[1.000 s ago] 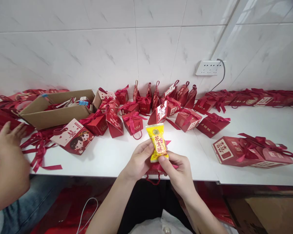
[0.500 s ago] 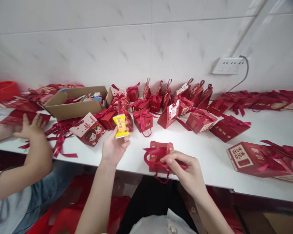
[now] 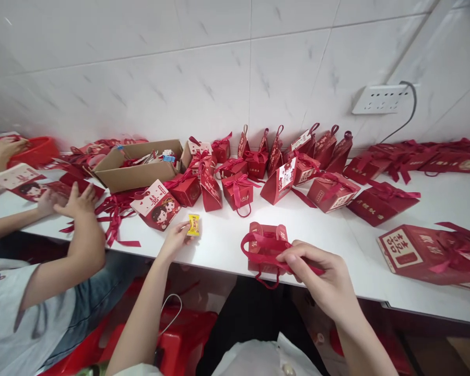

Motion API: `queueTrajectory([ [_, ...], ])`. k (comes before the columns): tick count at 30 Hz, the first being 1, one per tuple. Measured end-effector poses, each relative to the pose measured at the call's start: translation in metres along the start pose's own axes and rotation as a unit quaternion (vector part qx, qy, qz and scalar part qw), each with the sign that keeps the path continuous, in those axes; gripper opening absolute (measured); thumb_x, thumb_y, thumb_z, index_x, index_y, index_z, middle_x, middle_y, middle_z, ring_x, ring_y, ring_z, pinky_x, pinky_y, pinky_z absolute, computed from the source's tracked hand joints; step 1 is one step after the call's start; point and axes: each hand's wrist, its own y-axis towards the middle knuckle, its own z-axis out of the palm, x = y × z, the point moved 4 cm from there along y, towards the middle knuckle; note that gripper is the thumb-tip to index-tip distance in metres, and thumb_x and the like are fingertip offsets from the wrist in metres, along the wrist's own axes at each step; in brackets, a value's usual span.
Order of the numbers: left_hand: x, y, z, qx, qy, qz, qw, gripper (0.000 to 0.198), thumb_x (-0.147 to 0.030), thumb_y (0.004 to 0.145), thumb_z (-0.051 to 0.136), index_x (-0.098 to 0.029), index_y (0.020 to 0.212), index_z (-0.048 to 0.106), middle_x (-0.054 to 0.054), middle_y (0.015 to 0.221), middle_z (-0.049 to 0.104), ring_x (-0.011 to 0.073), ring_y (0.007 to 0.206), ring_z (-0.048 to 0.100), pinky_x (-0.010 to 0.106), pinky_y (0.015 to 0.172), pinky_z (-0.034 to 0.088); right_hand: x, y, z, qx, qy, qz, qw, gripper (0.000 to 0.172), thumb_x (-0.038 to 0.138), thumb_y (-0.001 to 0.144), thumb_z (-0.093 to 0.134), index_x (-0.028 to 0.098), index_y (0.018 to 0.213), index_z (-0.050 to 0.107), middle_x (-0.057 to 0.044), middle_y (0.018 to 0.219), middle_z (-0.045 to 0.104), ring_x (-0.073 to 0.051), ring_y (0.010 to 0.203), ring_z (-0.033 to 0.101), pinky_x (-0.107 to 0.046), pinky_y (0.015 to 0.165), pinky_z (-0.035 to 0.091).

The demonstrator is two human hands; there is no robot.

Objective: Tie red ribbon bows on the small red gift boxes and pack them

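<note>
A small yellow wrapped candy (image 3: 194, 225) is held at the fingertips of my left hand (image 3: 176, 239), low over the white table near its front edge. My right hand (image 3: 317, 274) pinches a dark red ribbon (image 3: 264, 249) between thumb and fingers. That ribbon loops over a red gift box (image 3: 257, 266), which stands in front of me with its top flaps up. A cord handle hangs at the box's near side. What lies inside the box is hidden by the ribbon and my hand.
Finished-looking red boxes with bows, such as one box (image 3: 238, 191), crowd the back of the white table (image 3: 215, 250). A cardboard carton (image 3: 135, 177) holds small packets. At left, a co-worker's hands (image 3: 76, 201) press red card. A power strip (image 3: 382, 99) is on the wall.
My left hand has lowered the candy toward the table. My right hand keeps its pinch on the ribbon, which has shifted slightly over the box. The view has turned a little left.
</note>
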Motion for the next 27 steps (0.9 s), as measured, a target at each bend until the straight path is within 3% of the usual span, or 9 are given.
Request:
queueTrajectory([
  [5,-0.023,-0.041,0.009,-0.094,0.126,0.090,0.983,0.027,-0.015,0.076,0.058,-0.014,0.103,0.058,0.014,0.116,0.054,0.0236,0.096,0.058,0.030,0.071,0.048,-0.008,-0.002,-0.011,-0.036,0.003,0.009,0.999,0.023,0.031,0.085,0.057,0.020,0.069,0.069,0.001,0.059,0.060,-0.009,0.047,0.047,-0.021,0.046,0.039],
  [6,-0.031,-0.058,0.022,-0.068,0.193,0.151,0.967,0.025,-0.020,0.079,0.056,-0.014,0.103,0.058,0.014,0.115,0.053,0.0240,0.096,0.058,0.033,0.076,0.049,-0.009,-0.002,-0.012,-0.044,0.004,0.009,0.999,0.023,0.031,0.085,0.057,0.020,0.070,0.070,0.001,0.059,0.059,-0.009,0.048,0.047,-0.021,0.047,0.039],
  [8,-0.043,-0.096,0.061,0.079,0.251,0.286,0.921,0.028,-0.028,0.085,0.050,-0.016,0.109,0.056,0.013,0.113,0.056,0.0233,0.100,0.058,0.037,0.084,0.049,-0.012,-0.001,-0.013,-0.058,0.010,0.010,0.998,0.022,0.032,0.085,0.057,0.021,0.072,0.070,0.001,0.058,0.059,-0.009,0.048,0.047,-0.020,0.047,0.040],
  [10,-0.050,-0.133,0.100,0.223,0.260,0.404,0.848,0.049,-0.034,0.082,0.057,-0.017,0.127,0.045,0.014,0.131,0.047,0.0252,0.122,0.045,0.040,0.100,0.041,-0.012,0.001,-0.013,-0.066,0.019,0.005,0.998,0.021,0.032,0.086,0.056,0.021,0.076,0.071,0.001,0.061,0.060,-0.008,0.048,0.048,-0.020,0.046,0.040],
  [12,-0.057,-0.152,0.123,0.245,0.254,0.471,0.809,0.055,-0.037,0.081,0.060,-0.017,0.129,0.042,0.015,0.136,0.044,0.0258,0.128,0.039,0.042,0.105,0.036,-0.010,0.005,-0.013,-0.066,0.028,-0.010,0.997,0.021,0.032,0.087,0.055,0.021,0.082,0.073,0.001,0.062,0.060,-0.008,0.050,0.048,-0.021,0.047,0.041],
  [14,-0.063,-0.154,0.136,0.230,0.253,0.501,0.795,0.042,-0.033,0.084,0.057,-0.017,0.122,0.048,0.014,0.129,0.051,0.0248,0.123,0.044,0.043,0.104,0.036,-0.007,0.011,-0.014,-0.064,0.033,-0.019,0.997,0.022,0.031,0.087,0.054,0.021,0.086,0.073,0.001,0.061,0.058,-0.009,0.052,0.049,-0.021,0.049,0.042],
  [18,-0.075,-0.135,0.145,0.245,0.254,0.453,0.819,0.018,-0.029,0.089,0.049,-0.015,0.094,0.059,0.008,0.094,0.064,0.0205,0.094,0.058,0.037,0.088,0.044,-0.002,0.032,-0.018,-0.062,0.040,0.000,0.997,0.024,0.032,0.087,0.053,0.020,0.087,0.073,0.002,0.055,0.055,-0.009,0.050,0.050,-0.021,0.048,0.043],
  [23,-0.088,-0.112,0.144,0.331,0.150,0.293,0.884,0.034,-0.036,0.093,0.038,-0.017,0.070,0.055,0.001,0.066,0.058,0.0131,0.064,0.055,0.026,0.066,0.043,0.005,0.056,-0.025,-0.054,0.040,-0.017,0.998,0.018,0.026,0.083,0.056,0.019,0.089,0.071,0.002,0.056,0.059,-0.010,0.051,0.055,-0.023,0.050,0.046],
  [27,-0.104,-0.097,0.140,0.367,0.029,0.247,0.897,0.036,-0.035,0.090,0.043,-0.017,0.060,0.052,-0.001,0.055,0.051,0.0114,0.056,0.049,0.026,0.061,0.040,0.010,0.068,-0.031,-0.043,0.032,-0.022,0.998,0.016,0.024,0.080,0.057,0.017,0.090,0.067,0.000,0.066,0.064,-0.011,0.054,0.058,-0.024,0.052,0.048],
])
